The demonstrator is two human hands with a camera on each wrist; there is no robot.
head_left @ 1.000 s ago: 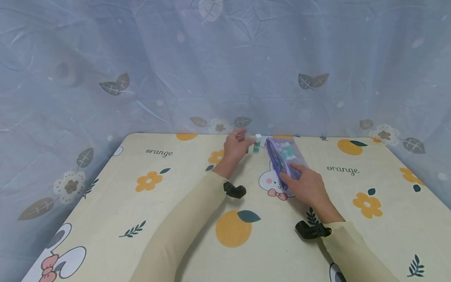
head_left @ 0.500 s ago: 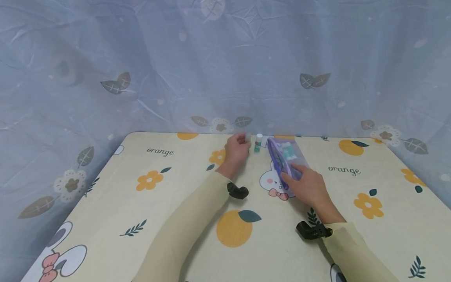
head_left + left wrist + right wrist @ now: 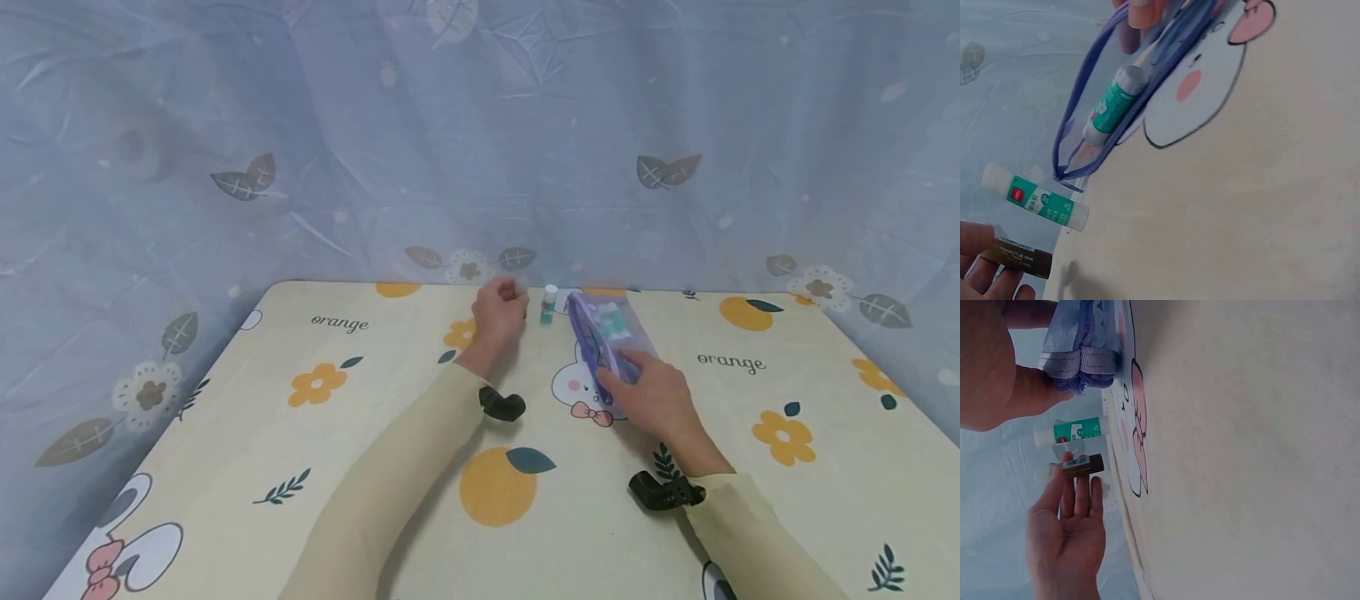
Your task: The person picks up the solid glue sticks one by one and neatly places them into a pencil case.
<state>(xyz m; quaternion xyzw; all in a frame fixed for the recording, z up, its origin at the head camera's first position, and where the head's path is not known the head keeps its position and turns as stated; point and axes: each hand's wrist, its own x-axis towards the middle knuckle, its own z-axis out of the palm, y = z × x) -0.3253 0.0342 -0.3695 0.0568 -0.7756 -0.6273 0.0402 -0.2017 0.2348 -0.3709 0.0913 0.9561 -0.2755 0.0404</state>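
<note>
My left hand [image 3: 501,312] pinches a small brown glue stick [image 3: 1021,257] between thumb and fingers, near the table's far edge. Its pale cap end [image 3: 521,286] shows beyond the fingers in the head view. A green-labelled glue stick [image 3: 549,305] with a white cap stands upright just right of that hand, apart from it. My right hand [image 3: 654,392] grips the near end of a purple see-through zip pouch [image 3: 633,325], thumb on one side. The pouch's zip gapes, and another green glue stick [image 3: 1114,106] lies inside. Other contents are unclear.
The table wears a cream cloth [image 3: 405,358] printed with oranges, flowers and a rabbit. A blue-grey patterned curtain [image 3: 480,150] hangs right behind its far edge. Each wrist carries a black camera band [image 3: 501,404].
The left hand's fingers, more spread a second ago, have drawn in around the brown glue stick, and the hand has shifted slightly. My right hand, the pouch and the standing glue stick stay put.
</note>
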